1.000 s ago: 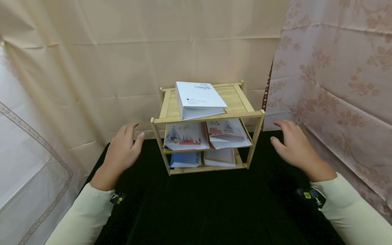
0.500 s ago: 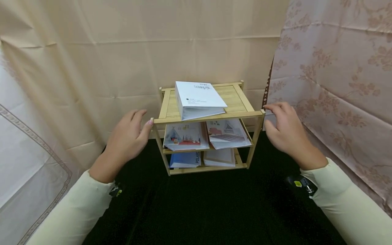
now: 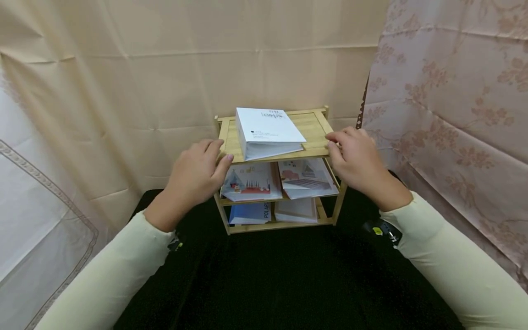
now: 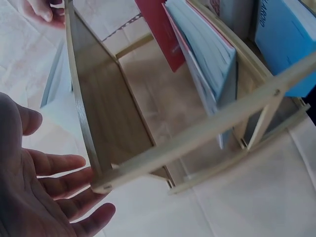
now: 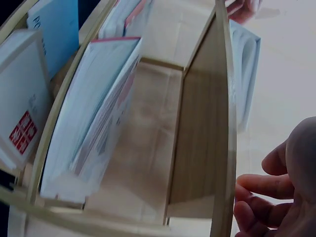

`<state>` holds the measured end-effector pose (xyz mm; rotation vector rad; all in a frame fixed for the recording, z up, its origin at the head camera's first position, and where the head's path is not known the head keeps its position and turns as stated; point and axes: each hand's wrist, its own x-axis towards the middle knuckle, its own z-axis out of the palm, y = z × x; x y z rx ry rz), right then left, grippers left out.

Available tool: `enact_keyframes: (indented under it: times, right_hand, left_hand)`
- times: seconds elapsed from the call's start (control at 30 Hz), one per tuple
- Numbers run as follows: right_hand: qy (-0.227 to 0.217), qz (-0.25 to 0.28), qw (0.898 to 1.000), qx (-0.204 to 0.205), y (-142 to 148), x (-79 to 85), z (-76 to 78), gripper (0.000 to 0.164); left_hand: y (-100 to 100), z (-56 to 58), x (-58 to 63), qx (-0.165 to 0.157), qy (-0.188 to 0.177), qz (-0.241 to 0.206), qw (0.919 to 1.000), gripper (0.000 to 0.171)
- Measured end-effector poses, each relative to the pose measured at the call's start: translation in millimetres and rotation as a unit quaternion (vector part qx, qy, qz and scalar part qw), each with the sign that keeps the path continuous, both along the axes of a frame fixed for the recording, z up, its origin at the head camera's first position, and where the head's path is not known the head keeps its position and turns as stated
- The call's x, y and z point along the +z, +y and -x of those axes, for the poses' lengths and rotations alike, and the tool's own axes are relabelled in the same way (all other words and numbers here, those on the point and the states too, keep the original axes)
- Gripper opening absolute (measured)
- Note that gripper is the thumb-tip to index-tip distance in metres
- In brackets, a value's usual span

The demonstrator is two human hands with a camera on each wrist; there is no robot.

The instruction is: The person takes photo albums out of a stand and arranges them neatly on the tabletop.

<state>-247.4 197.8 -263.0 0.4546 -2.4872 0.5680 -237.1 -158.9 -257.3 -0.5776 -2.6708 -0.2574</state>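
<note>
A three-tier light wooden shelf [image 3: 316, 130] stands ahead, with a thick white book [image 3: 270, 126] lying on its top board. My left hand [image 3: 194, 176] is at the top's front left corner, its fingers spread and loosely bent. In the left wrist view, this left hand [image 4: 42, 195] has its fingertips against the corner post, with the thumb apart. At the opposite front corner is my right hand [image 3: 354, 158]. Seen from the right wrist, the right hand [image 5: 274, 192] has its fingertips at the top board's edge, thumb apart; firm contact is hard to tell.
Two illustrated books, left [image 3: 249, 183] and right [image 3: 307, 181], sit on the middle tier. Below them are a blue book [image 3: 249, 214] and a white book [image 3: 294, 211]. Dark cloth [image 3: 268, 275] covers the table. A beige curtain [image 3: 165, 68] hangs behind, a floral one [image 3: 453, 91] at right.
Both hands have moved inward and forward from either side of the shelf to its top front corners. The shelf and its books have stayed put.
</note>
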Motion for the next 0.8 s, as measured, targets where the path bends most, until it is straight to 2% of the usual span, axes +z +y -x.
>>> enact_keyframes:
  times: [0.23, 0.4, 0.63, 0.8]
  right_hand:
    - [-0.054, 0.009, 0.998, 0.007, -18.3, 7.4, 11.5, 0.042]
    - [-0.091, 0.006, 0.996, -0.008, -29.6, 11.1, 17.4, 0.047]
    - [-0.100, 0.013, 0.995, -0.029, -42.7, 9.6, 21.2, 0.059]
    - [-0.094, 0.030, 0.994, -0.039, -47.5, 6.5, 23.1, 0.053]
  left_hand:
    - [19.0, 5.7, 4.5, -0.003, -0.019, -0.006, 0.9998, 0.067]
    - [25.9, 11.9, 6.5, -0.015, -0.023, -0.029, 0.9992, 0.062]
    - [34.5, 16.1, 6.0, -0.021, -0.040, -0.070, 0.9965, 0.054]
    - [40.0, 19.0, 2.9, -0.036, -0.032, -0.081, 0.9955, 0.048]
